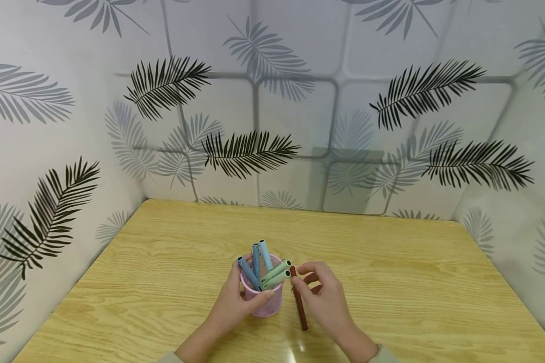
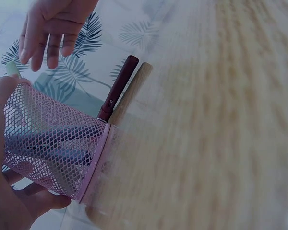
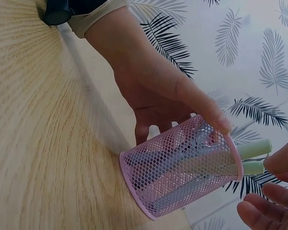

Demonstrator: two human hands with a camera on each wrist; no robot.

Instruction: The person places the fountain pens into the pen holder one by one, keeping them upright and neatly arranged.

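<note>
My left hand (image 1: pixel 236 297) grips a pink mesh pen cup (image 1: pixel 268 302), its thumb at the rim. The cup stands upright on the table; in the right wrist view its mesh side (image 3: pixel 177 167) shows pens inside. Blue pens (image 1: pixel 250 273) and two light green pens (image 1: pixel 277 271) lean out of the top. My right hand (image 1: pixel 324 295) is beside the rim, fingers loosely bent near the green pens' ends; the left wrist view shows nothing in its fingers (image 2: pixel 53 45). A dark red pen (image 1: pixel 301 307) lies on the table between the cup and my right hand.
The wood-grain table (image 1: pixel 413 282) reaches back to a wall (image 1: pixel 290 111) patterned with leaves. More patterned wall stands at the left and right. In the right wrist view a dark object (image 3: pixel 57 14) is near my left sleeve.
</note>
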